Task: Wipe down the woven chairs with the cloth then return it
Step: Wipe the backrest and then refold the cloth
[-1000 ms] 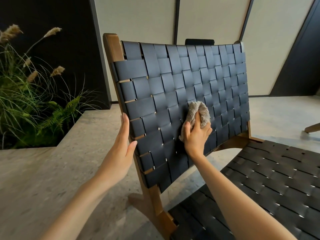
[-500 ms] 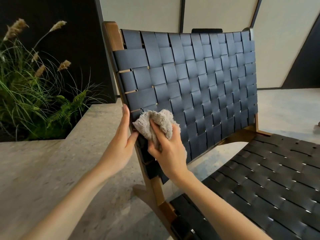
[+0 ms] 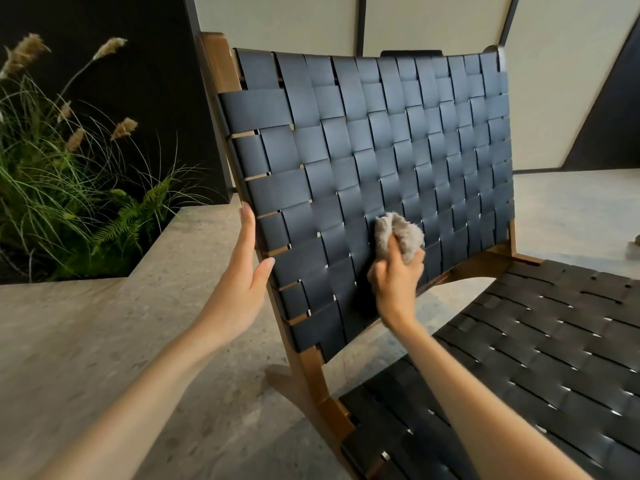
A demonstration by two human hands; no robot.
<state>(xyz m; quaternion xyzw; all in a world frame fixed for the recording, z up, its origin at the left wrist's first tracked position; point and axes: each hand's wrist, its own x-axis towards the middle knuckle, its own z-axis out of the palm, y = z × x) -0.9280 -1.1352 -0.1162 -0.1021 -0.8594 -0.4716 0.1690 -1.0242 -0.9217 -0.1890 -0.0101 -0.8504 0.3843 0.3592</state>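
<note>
Head view. Your right hand (image 3: 396, 282) gripped the cloth (image 3: 398, 237), with the fingers curled round it and the cloth bunched into a wad. The cloth was grey-beige and fluffy. It was pressed against the front of the chair back (image 3: 381, 150), low in the middle of the weave, a few strap rows above the bottom edge. The top of the wad stuck out above your knuckles, and a bit showed at the left of the hand.

Your left hand (image 3: 242, 282) was flat and uncurled. Its fingers pointed straight up along the left edge of the chair back, right at the wooden frame (image 3: 216, 60). The thumb tip touched the front of a strap. I couldn't tell whether any fingers reached behind the frame.

The chair back was made of wide black woven straps and leaned back. The seat (image 3: 536, 358) had the same black weave and sat lower right, with your right forearm crossing above it.

A speckled stone floor (image 3: 225, 427) lay under the chair, and a raised stone ledge (image 3: 86, 341) stood at left. Behind the ledge, plants (image 3: 69, 188) (grasses and a fern) stood against a dark wall. Pale wall panels (image 3: 277, 19) with dark strips stood behind the chair.
</note>
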